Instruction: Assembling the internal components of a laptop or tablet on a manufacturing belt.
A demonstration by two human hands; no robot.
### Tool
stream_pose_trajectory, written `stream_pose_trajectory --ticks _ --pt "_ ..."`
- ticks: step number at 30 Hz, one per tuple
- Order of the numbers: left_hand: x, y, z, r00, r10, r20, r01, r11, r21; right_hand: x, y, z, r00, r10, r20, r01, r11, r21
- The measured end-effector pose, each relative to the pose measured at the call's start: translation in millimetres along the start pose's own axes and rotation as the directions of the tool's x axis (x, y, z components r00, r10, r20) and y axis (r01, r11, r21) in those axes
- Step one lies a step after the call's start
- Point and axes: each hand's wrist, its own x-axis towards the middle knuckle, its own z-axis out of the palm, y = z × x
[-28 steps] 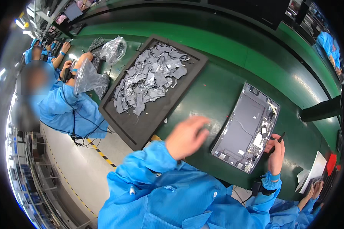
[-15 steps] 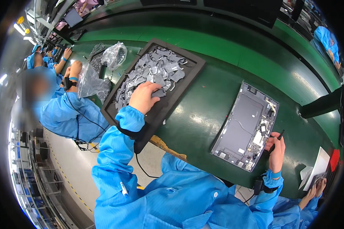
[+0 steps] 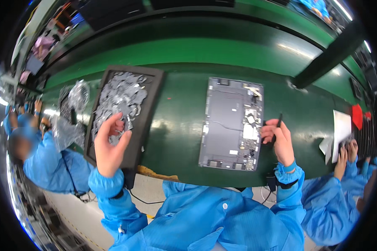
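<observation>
At the left, my left hand [image 3: 109, 146] hovers over the near part of a dark foam-like tray [image 3: 148, 94], its thumb and fingers apart. A heap of grey cut pieces [image 3: 122, 93], some shiny, fills much of that tray. Whether a small piece touches the fingertips is hard to see, but no held thing shows. My right hand [image 3: 282, 142] is closed around a slim black pen-like tool [image 3: 280, 119] that points up and away. It rests beside the right edge of an opened laptop base [image 3: 224, 121], whose circuit board and white patches face up.
Clear plastic bags [image 3: 67, 133] lie left of the tray, near a co-worker in blue [image 3: 56, 163]. A dark post [image 3: 322, 62] rises at the back right. White sheets [image 3: 340, 129] and a red item [image 3: 357, 116] lie right, by another person's hands [image 3: 343, 159].
The view has swung round, so the tray and laptop base appear farther left and straighter. My left hand has its thumb and fingers spread wider over the pieces. My right hand keeps the tool beside the base.
</observation>
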Motion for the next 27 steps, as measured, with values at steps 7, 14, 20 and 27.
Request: stream_pose_trajectory --ticks 7,14,20,27 --pt "-8.1 67.7 127.7 0.949 0.183 0.258 -0.016 0.843 -0.537 11.9 -5.5 3.6 0.997 -0.074 0.001 0.073 0.973 -0.217" --pt "40.9 107.9 170.2 0.86 0.206 0.467 0.164 0.756 -0.634 42.6 -8.3 -0.4 0.958 -0.275 -0.085 0.194 0.835 -0.515" --pt "67.4 105.5 207.1 0.88 0.228 0.417 0.068 0.808 -0.585 50.7 -13.4 25.4 0.958 -0.271 -0.095 0.164 0.788 -0.593" --pt "87.7 114.7 238.8 0.809 0.219 0.546 0.125 0.843 -0.524 59.8 -7.6 1.2 0.972 -0.158 -0.173 0.129 0.977 -0.169"
